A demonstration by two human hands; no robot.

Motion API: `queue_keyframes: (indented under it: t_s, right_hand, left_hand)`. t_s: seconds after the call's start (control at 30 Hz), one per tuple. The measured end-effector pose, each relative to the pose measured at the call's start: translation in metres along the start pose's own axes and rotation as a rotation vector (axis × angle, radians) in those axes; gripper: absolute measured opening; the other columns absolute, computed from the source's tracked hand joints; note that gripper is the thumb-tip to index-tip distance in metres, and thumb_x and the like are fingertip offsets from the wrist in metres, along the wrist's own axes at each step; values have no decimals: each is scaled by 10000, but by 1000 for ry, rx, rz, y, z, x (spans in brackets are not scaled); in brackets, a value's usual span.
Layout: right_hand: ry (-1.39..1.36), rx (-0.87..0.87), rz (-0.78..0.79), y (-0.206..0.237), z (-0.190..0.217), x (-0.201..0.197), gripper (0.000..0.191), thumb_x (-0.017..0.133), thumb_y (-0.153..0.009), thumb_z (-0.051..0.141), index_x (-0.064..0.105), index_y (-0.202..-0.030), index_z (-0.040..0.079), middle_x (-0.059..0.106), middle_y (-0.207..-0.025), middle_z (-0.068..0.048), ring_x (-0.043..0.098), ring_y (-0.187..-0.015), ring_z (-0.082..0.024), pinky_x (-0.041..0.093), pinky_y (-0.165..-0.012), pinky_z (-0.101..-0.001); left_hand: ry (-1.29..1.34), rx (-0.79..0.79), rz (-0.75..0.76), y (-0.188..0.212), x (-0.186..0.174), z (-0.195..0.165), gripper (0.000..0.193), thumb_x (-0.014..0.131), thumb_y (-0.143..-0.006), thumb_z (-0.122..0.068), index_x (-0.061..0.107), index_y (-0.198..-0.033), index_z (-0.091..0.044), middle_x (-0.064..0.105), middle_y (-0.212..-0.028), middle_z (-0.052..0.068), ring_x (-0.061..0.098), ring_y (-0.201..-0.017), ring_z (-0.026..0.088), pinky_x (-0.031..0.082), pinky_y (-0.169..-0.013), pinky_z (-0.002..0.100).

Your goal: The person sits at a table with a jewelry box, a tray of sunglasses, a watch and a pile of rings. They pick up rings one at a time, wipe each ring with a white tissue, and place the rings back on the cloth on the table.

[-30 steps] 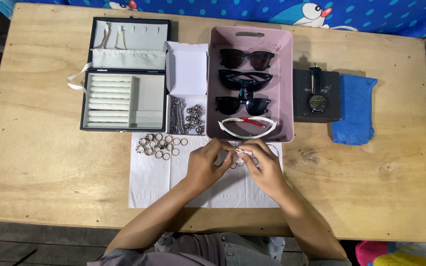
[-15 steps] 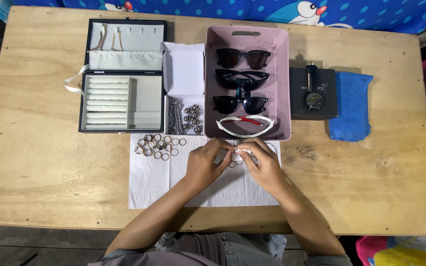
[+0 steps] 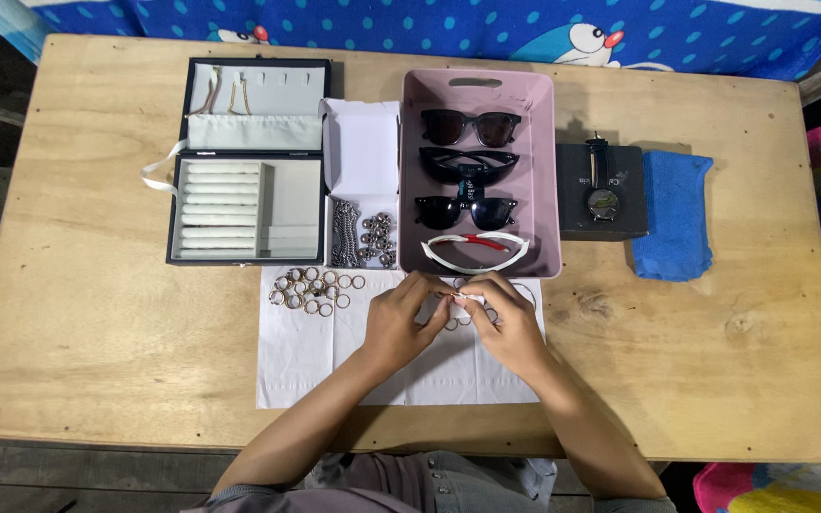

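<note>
Wooden table (image 3: 97,313) against a blue dotted cloth (image 3: 448,24), seen from above, with a white sheet (image 3: 296,370) spread at the near edge. Both hands meeting over the sheet's far side: left hand (image 3: 399,318) and right hand (image 3: 508,323), fingertips pinched together on a small pale item (image 3: 467,299), too tiny and too covered to identify. Some rings half hidden beneath the hands; a loose cluster of rings (image 3: 311,290) plainly visible just left of them. Beyond, an open black jewellery box (image 3: 249,161) with pale ribbed slots, then a small white box (image 3: 361,185) holding chains and metal beads, blurred together. Just beyond the hands, a pink tray (image 3: 539,123) with three dark sunglasses and one white-framed pair. Farther right, a wristwatch (image 3: 603,195) on a dark box, touching a blue cloth pad (image 3: 674,214). Forearms cut off by the bottom edge.
</note>
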State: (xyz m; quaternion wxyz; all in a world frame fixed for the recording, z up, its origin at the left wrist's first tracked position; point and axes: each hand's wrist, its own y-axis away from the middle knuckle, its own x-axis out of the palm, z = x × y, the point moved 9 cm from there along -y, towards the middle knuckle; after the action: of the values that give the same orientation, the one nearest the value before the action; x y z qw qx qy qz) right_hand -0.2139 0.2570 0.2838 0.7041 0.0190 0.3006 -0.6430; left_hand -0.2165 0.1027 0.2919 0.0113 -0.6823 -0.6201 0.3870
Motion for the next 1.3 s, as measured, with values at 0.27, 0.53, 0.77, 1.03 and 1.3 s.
queue_keyframes:
  t_s: [0.27,0.53,0.77,1.03,1.3]
  right_hand:
    - [-33,8,5,-5,-4,2,181,740,-901,11,687,-1073,-2,705,-1014,-101,718,-888,-205,561,-731,-295]
    - [28,-73,-9,-2,-2,-4,132,707,-897,-34,668,-1018,3,688,-967,-110,703,-862,-250,549,-755,-320]
    - [28,-51,-14,0,-6,-4,141,704,-902,-25,672,-1037,-4,692,-983,-113,713,-871,-252,555,-758,-321]
    - [-12,-5,-7,-7,-9,-3,158,709,-913,-7,688,-1070,-5,709,-1013,-104,730,-882,-212,575,-744,-295]
    - [-42,42,12,-13,-11,2,177,707,-901,-1,685,-1076,-6,709,-1029,-101,726,-880,-202,577,-728,-301]
  left_hand:
    - [47,-129,48,-4,6,14,162,767,-881,-116,675,-1011,-86,711,-903,51,614,-530,196,486,-513,333]
    - [33,-13,57,-8,10,1,180,767,-879,-119,664,-1025,-101,695,-977,42,720,-785,263,562,-637,352]
    - [10,-35,83,-8,12,5,156,768,-868,-119,677,-993,-98,694,-953,39,724,-764,257,565,-628,350]
    - [19,-20,59,-13,7,5,159,760,-875,-104,666,-1001,-86,684,-966,50,710,-735,255,556,-608,346]
    - [67,-122,49,-16,5,16,167,762,-866,-92,676,-1010,-84,722,-981,38,633,-562,197,502,-514,316]
